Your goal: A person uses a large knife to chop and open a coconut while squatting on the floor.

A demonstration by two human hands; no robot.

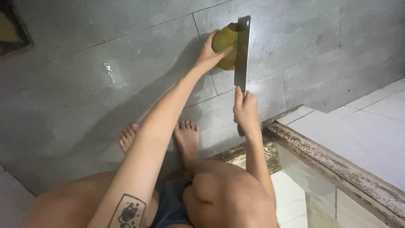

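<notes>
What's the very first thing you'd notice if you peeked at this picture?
First the big cleaver near the top middle, its blade against a green coconut on the grey tiled floor. The right hand grips the handle, while the left hand steadies the coconut. Lower down, two bare feet rest on the floor, and a dark tattoo marks the left forearm.

Yellow-green coconut [223, 46] glows against the grey tiled floor [105, 97], crossed by thin dark grout lines. The cleaver [242, 55] shows a dull silver-grey blade. White tiles on the raised step [363, 139], its edge speckled brown and black.
</notes>
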